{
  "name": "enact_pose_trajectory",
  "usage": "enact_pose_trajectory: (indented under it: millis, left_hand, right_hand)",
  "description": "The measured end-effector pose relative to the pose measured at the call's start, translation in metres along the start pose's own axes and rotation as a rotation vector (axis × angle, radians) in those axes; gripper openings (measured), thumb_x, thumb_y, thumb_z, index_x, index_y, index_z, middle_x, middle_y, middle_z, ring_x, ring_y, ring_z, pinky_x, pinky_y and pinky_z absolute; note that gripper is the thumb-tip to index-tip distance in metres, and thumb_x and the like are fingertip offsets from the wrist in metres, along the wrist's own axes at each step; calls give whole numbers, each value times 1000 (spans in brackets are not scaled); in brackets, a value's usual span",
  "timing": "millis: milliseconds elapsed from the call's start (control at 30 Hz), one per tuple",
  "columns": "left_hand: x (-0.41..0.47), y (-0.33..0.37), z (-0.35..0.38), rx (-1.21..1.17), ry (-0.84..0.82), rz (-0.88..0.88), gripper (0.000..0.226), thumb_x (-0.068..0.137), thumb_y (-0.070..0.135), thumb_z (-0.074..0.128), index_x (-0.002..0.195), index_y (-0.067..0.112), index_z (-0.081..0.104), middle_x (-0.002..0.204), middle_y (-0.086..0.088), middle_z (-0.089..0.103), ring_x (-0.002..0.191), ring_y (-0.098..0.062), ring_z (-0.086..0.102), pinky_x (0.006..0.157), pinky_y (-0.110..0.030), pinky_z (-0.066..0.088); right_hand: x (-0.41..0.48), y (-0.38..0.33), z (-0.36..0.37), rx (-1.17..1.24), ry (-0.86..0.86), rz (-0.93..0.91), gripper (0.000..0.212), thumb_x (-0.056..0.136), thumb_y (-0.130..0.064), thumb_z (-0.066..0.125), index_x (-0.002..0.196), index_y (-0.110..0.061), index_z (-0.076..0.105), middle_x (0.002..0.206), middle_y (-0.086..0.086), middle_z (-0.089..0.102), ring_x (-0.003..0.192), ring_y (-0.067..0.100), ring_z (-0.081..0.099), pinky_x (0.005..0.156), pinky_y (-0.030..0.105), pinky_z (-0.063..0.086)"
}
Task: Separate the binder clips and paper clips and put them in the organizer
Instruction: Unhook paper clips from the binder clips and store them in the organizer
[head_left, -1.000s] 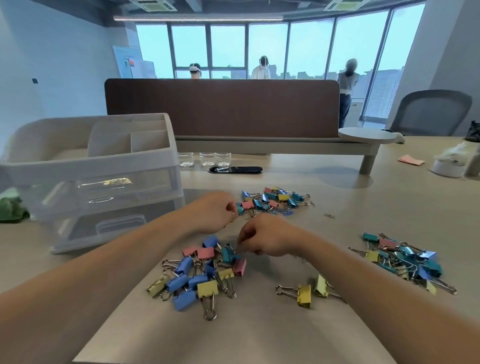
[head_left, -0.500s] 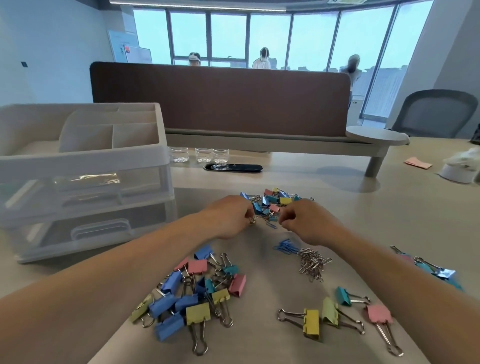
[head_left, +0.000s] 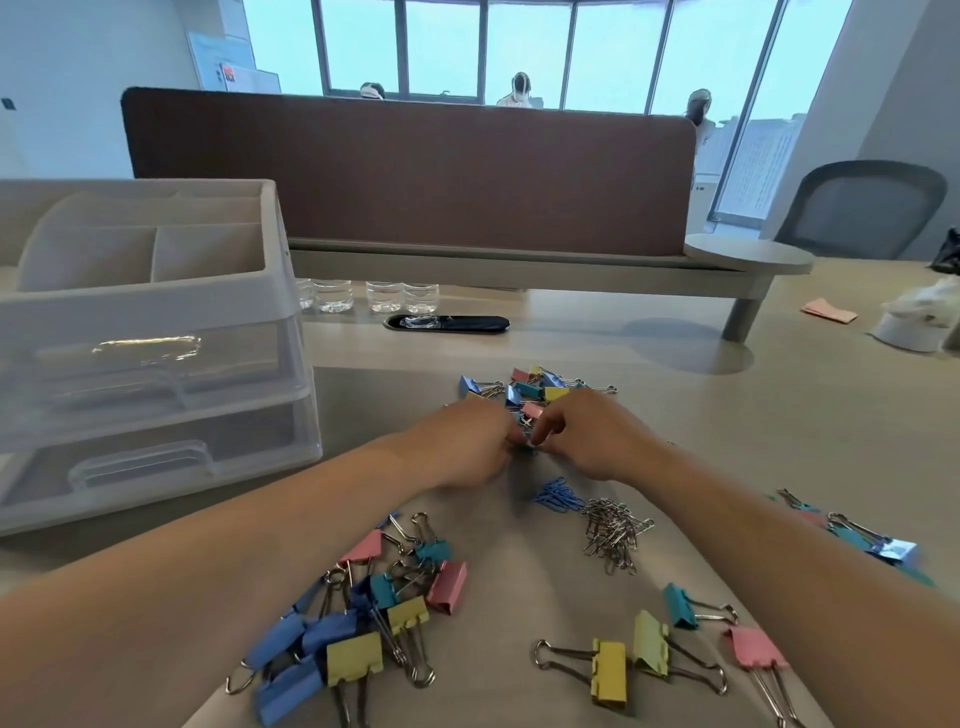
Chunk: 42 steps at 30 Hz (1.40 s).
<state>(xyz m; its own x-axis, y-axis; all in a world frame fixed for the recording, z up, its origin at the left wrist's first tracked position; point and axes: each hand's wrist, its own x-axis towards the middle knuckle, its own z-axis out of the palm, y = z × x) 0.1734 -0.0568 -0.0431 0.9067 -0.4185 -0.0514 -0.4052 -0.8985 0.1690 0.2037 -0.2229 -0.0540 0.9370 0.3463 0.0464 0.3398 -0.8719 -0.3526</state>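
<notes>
My left hand (head_left: 462, 441) and my right hand (head_left: 592, 436) meet at the near edge of a far pile of small coloured binder clips (head_left: 535, 389), fingers curled and pinching small clips between them. What exactly each pinches is hidden. Blue paper clips (head_left: 558, 496) and silver paper clips (head_left: 613, 530) lie just below my right hand. A heap of large binder clips (head_left: 363, 613) lies near left, several more (head_left: 654, 649) near right. The white organizer (head_left: 145, 312) with top compartments and two clear drawers stands at the left.
Another heap of binder clips (head_left: 857, 540) lies at the right, partly behind my forearm. A brown divider panel (head_left: 415, 171), water bottles (head_left: 363, 296) and a black tray (head_left: 447, 323) stand behind. A chair (head_left: 862, 208) is at the far right.
Both hands moved forward from the near heap to the far pile of small clips and came together there. The paper clips came into view as the hands moved away.
</notes>
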Motion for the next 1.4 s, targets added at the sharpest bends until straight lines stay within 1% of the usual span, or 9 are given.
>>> enact_pose_trajectory:
  millis: [167, 333, 433, 500, 700, 967, 1067, 1200, 1400]
  left_hand:
    - [-4, 3, 3, -11, 2, 38, 38, 97, 16, 47, 129, 31, 63, 124, 6, 66, 108, -17, 60, 79, -21, 38]
    - [-7, 11, 2, -54, 28, 93, 36, 98, 13, 47, 117, 34, 70, 124, 13, 65, 108, -8, 57, 82, -15, 32]
    - [-4, 15, 2, -67, 26, 105, 33, 98, 13, 48, 110, 31, 73, 115, 9, 65, 93, -7, 54, 76, -18, 33]
    - [-1, 15, 3, -71, 51, 93, 29, 97, 13, 48, 108, 27, 72, 115, 5, 64, 97, -10, 56, 76, -20, 36]
    - [11, 10, 7, -67, 35, -7, 37, 98, 11, 44, 131, 21, 58, 135, -2, 57, 118, -18, 55, 88, -25, 42]
    - [18, 12, 12, 16, -51, -54, 60, 100, 8, 38, 152, 34, 25, 153, -4, 39, 137, -24, 41, 104, -32, 37]
    - [20, 14, 15, 36, -55, -53, 62, 97, 8, 39, 150, 38, 28, 150, -2, 43, 133, -23, 45, 101, -33, 40]
    - [18, 13, 17, 20, -45, -45, 52, 93, 7, 42, 136, 34, 50, 132, -1, 60, 118, -22, 56, 96, -38, 45]
    - [12, 9, 17, -31, -26, -3, 54, 94, 5, 41, 137, 37, 50, 132, -1, 60, 118, -22, 56, 94, -36, 47]
  right_hand:
    - [-2, 15, -4, 0, 45, 70, 16, 90, -15, 64, 83, -28, 70, 99, -5, 70, 85, 11, 60, 75, 28, 50]
    - [-7, 36, -8, -48, 117, 148, 29, 94, -10, 55, 113, -23, 73, 115, 0, 69, 93, 16, 61, 78, 26, 48]
    - [-7, 38, -8, -84, 83, 110, 32, 95, -12, 55, 121, -23, 70, 123, 1, 67, 104, 19, 62, 86, 28, 49]
    - [-6, 35, -6, -106, 68, 71, 34, 95, -10, 55, 124, -23, 68, 127, 2, 64, 107, 22, 62, 90, 32, 51]
    - [-2, 36, 0, -225, 23, 0, 36, 91, -5, 50, 111, -23, 74, 110, 1, 58, 89, 18, 61, 81, 35, 56]
    - [-23, 36, -6, -180, -40, -70, 32, 93, -10, 51, 105, -28, 75, 99, -3, 62, 91, 18, 61, 80, 34, 54]
    - [-34, 31, -9, -140, -51, -70, 28, 94, -14, 54, 106, -28, 75, 95, -5, 65, 86, 14, 60, 78, 33, 54]
    - [-42, 23, -9, -58, -102, -83, 31, 96, -14, 54, 114, -30, 73, 94, -9, 67, 79, 13, 62, 74, 32, 55]
    - [-31, 29, -10, 165, -29, 10, 27, 94, -9, 59, 114, -19, 73, 98, -6, 72, 75, -2, 60, 63, 11, 40]
